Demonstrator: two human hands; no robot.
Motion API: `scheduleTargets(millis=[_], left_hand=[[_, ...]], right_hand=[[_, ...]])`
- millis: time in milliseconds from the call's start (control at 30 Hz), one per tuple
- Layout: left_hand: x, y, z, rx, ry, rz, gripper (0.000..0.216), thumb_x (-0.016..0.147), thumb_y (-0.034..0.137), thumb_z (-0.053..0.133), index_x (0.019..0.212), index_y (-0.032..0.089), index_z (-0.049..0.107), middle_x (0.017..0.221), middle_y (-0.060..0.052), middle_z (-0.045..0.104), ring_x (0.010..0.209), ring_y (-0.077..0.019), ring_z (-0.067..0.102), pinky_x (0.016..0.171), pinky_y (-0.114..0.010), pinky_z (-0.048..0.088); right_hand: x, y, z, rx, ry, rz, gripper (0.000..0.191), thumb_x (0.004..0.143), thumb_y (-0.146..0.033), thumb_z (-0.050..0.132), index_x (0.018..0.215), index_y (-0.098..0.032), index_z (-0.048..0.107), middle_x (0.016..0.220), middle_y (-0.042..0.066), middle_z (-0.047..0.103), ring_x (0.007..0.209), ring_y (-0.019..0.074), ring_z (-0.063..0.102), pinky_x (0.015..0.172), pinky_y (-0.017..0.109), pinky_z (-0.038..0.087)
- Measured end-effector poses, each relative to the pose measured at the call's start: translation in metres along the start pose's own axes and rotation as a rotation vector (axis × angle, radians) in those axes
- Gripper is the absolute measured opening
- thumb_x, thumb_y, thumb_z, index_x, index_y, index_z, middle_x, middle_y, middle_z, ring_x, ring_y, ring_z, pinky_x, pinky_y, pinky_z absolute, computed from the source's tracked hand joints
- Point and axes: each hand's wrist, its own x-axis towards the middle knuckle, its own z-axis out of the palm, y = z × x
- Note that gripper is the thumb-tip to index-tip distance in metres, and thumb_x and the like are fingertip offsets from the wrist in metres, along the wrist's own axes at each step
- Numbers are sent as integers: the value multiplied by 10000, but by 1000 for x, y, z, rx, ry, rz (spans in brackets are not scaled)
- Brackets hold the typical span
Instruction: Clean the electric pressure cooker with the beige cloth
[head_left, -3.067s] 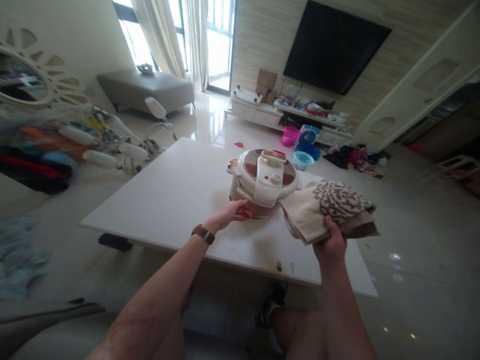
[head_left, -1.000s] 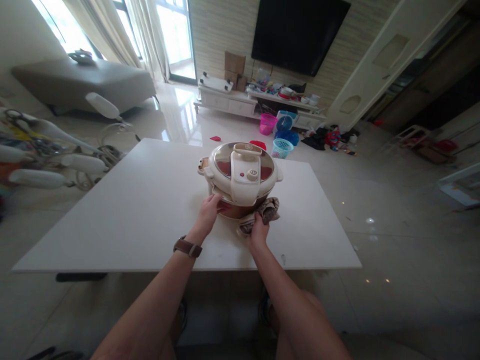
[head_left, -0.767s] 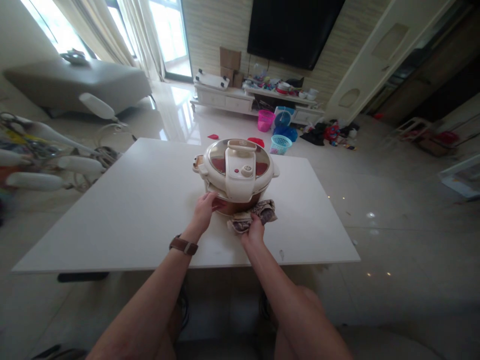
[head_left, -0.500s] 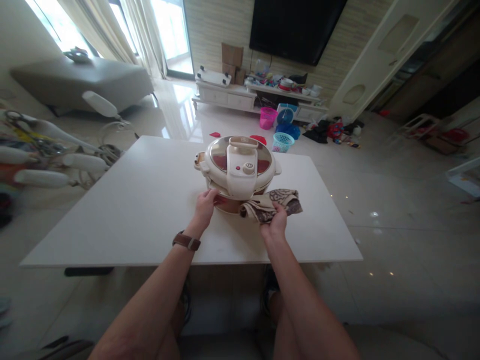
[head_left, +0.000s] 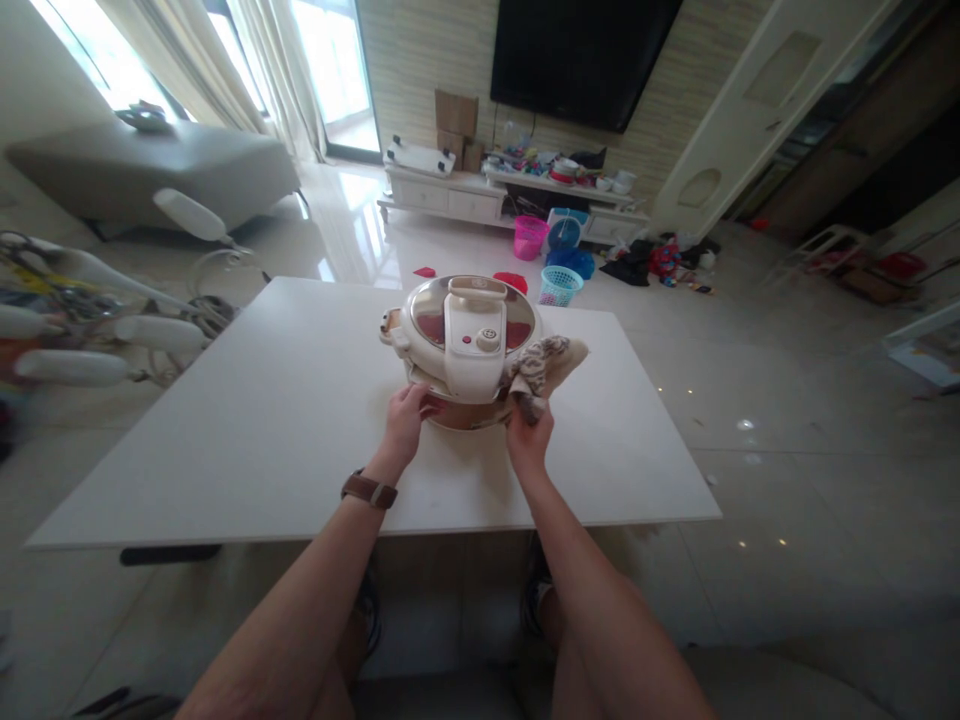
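Note:
A cream electric pressure cooker with a shiny lid, a top handle and a round knob stands on the white table. My left hand is at the cooker's lower left front, its fingers curled against the side; the fingertips are partly hidden, and I cannot make out a firm grip. In my right hand is a bunched brown-and-beige patterned cloth, held against the cooker's right front side. Part of the cloth sticks up and out to the right.
Beyond the table lie a pink basket, a light blue basket and several bags on the floor. A low white TV cabinet lines the wall. White lamp-like arms stand left of the table.
My right hand has moved left with the cloth, from beside the cooker to against its side, and the cloth has become bunched. My left hand stays near the same spot.

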Motion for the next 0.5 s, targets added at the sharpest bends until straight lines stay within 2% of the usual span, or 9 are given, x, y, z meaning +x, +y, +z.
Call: scheduleTargets(millis=[100, 167, 267, 333, 400, 433, 500], left_hand=[[-1, 0, 0, -21, 5, -12, 291, 675, 477, 701, 697, 204, 602, 585, -2, 634, 570, -156, 625, 584, -263, 490], [-1, 1, 0, -25, -5, -18, 303, 667, 483, 712, 701, 200, 610, 595, -7, 649, 571, -153, 627, 586, -261, 489], [-1, 0, -1, -26, -20, -29, 322, 659, 496, 723, 699, 193, 621, 607, -19, 669, 574, -151, 632, 591, -261, 492], [-2, 0, -1, -28, -23, -28, 332, 660, 504, 725, 695, 191, 621, 616, -24, 678, 583, -154, 640, 602, -265, 502], [-2, -1, -1, -27, -24, -23, 336, 669, 509, 726, 690, 193, 613, 626, -27, 685, 600, -159, 653, 618, -270, 514], [-2, -1, -1, -27, -23, -21, 336, 674, 510, 724, 690, 194, 610, 630, -28, 686, 608, -162, 658, 623, -272, 517], [-3, -1, -1, -23, -21, -23, 336, 683, 513, 717, 700, 195, 612, 637, -30, 686, 620, -166, 663, 627, -273, 517]], right_hand=[[30, 1, 1, -4, 166, 119, 322, 811, -391, 747, 1033, -159, 765, 1052, 95, 826, 1162, 309, 731, 1049, 433, 577], [32, 1, 4, -22, 213, 114, 291, 823, -386, 727, 994, -155, 770, 998, 95, 821, 1104, 308, 746, 1020, 434, 586], [12, -9, 9, -44, 99, -67, 253, 831, -333, 720, 1032, -193, 785, 1115, 94, 814, 1242, 309, 701, 1090, 445, 556], [-5, -21, 9, -31, -59, -192, 294, 786, -231, 741, 1074, -234, 801, 1266, 86, 785, 1452, 313, 570, 1175, 455, 500], [-14, -33, 6, 4, -162, -237, 407, 721, -124, 744, 1096, -266, 812, 1379, 77, 741, 1586, 316, 415, 1223, 472, 456], [-14, -36, 4, 27, -169, -232, 446, 697, -86, 741, 1096, -272, 813, 1400, 75, 731, 1606, 315, 384, 1229, 477, 450], [-8, -37, 0, 60, -127, -201, 461, 675, -52, 740, 1079, -264, 808, 1362, 74, 748, 1563, 301, 446, 1218, 468, 463]])
